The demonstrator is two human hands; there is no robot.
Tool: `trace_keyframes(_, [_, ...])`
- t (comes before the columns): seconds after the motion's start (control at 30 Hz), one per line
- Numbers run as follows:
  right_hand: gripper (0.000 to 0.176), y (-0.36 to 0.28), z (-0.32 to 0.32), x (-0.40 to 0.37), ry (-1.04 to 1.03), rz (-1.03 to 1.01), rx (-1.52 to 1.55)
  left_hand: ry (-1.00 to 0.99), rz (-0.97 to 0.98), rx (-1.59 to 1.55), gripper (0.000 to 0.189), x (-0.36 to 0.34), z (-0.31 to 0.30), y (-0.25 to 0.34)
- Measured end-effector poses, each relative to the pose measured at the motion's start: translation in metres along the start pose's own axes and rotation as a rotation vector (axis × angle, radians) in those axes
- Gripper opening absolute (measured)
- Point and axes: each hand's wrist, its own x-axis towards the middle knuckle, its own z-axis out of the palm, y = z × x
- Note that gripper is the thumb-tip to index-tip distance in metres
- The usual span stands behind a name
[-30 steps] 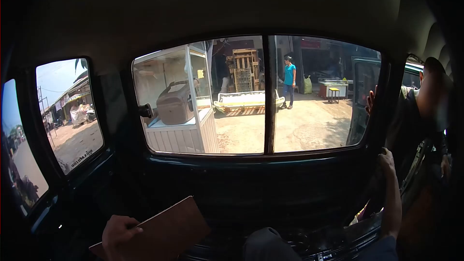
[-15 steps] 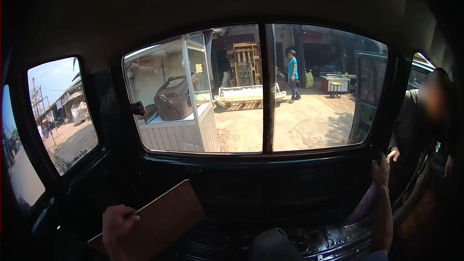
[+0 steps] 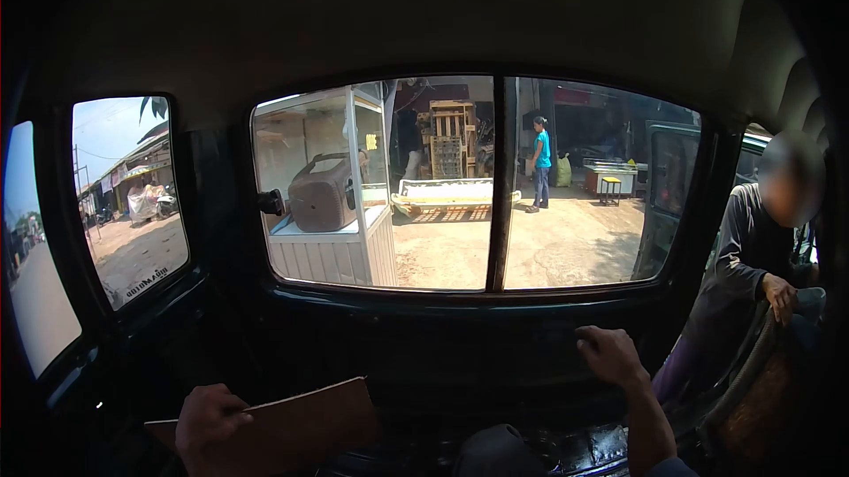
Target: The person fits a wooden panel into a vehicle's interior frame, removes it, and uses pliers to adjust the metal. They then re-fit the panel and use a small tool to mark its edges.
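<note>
My left hand (image 3: 205, 424) is closed on the upper edge of a thin brown board (image 3: 309, 428). The board tilts up to the right, its pale top edge catching the light. My right hand (image 3: 612, 355) is raised in front of the dark panel below the window, its fingers curled toward the left. Whatever it may hold is hidden or too small to make out. My knee (image 3: 500, 452) shows between the two hands.
Around me is a vehicle's dark interior with a wide side window (image 3: 575, 212). At the right, another person (image 3: 738, 247) leans in by a seat back (image 3: 747, 389). Outside are a glass-sided stall (image 3: 327, 251), a bench (image 3: 455, 198) and a person in blue (image 3: 541, 159).
My right hand has moved left, away from the other person's hand. That person now leans farther in, with a hand on the seat back. My left hand keeps the board, which has tilted flatter.
</note>
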Motion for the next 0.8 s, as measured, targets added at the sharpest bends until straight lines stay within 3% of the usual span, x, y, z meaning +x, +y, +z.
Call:
trace_keyframes(0.23, [0.027,-0.019,-0.017,-0.041,-0.104,0.043,-0.023,-0.011,0.083,-0.053,0.024,0.004,0.007,-0.002])
trace_keyframes(0.33, [0.027,-0.037,-0.013,-0.044,-0.16,-0.022,0.081,0.039,0.102,-0.126,0.023,0.005,0.007,0.006])
trace_keyframes(0.4, [0.029,-0.059,-0.003,-0.04,-0.136,-0.167,0.148,0.119,0.11,-0.22,0.023,0.005,0.007,0.017])
trace_keyframes(0.47, [0.046,-0.098,0.0,-0.034,-0.274,-0.178,0.295,0.136,0.138,-0.222,0.022,0.005,0.003,0.032])
trace_keyframes(0.53, [0.074,-0.123,0.026,-0.022,-0.365,-0.439,0.445,0.158,0.166,-0.223,0.022,0.004,0.0,0.04])
trace_keyframes(0.57, [0.087,-0.142,0.034,-0.019,-0.475,-0.466,0.481,0.199,0.175,-0.256,0.022,0.003,0.002,0.044])
trace_keyframes(0.63, [0.094,-0.175,0.058,-0.017,-0.537,-0.57,0.587,0.251,0.19,-0.288,0.021,0.005,0.0,0.053])
trace_keyframes(0.67, [0.091,-0.189,0.066,-0.015,-0.582,-0.59,0.666,0.277,0.184,-0.302,0.02,0.002,-0.004,0.06])
trace_keyframes(0.7, [0.076,-0.202,0.072,-0.017,-0.58,-0.512,0.875,0.3,0.178,-0.312,0.02,0.001,-0.007,0.065])
trace_keyframes(0.77, [0.059,-0.21,0.084,-0.018,-0.593,-0.36,0.972,0.282,0.141,-0.298,0.021,-0.001,-0.011,0.069])
trace_keyframes(0.8, [0.059,-0.21,0.09,-0.023,-0.6,-0.356,0.991,0.253,0.148,-0.311,0.021,-0.003,-0.012,0.07])
